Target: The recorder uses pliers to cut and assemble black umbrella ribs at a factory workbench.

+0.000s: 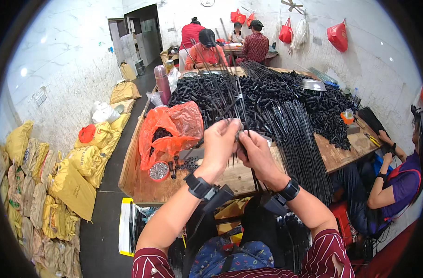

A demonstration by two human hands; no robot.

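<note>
Above the near edge of the wooden table (211, 185), my left hand (220, 141) and my right hand (258, 150) are close together, both with fingers closed around thin black rods (239, 90). The rods stick up and fan out beyond my hands; their exact number and what lies between my fingertips cannot be made out. To the right lies a thick bundle of similar rods (297, 143). Beyond my hands spreads a heap of short black tubular parts (262, 95). Left of my left hand is an open red plastic bag (186, 118) with dark small pieces inside.
A round tub of small metal pieces (159, 171) sits near the table's left front. A pink thermos (162, 84) and a metal bowl (313, 85) stand farther back. Stacked yellow sacks (74, 187) line the left wall. A co-worker (397, 180) sits at right; others sit behind.
</note>
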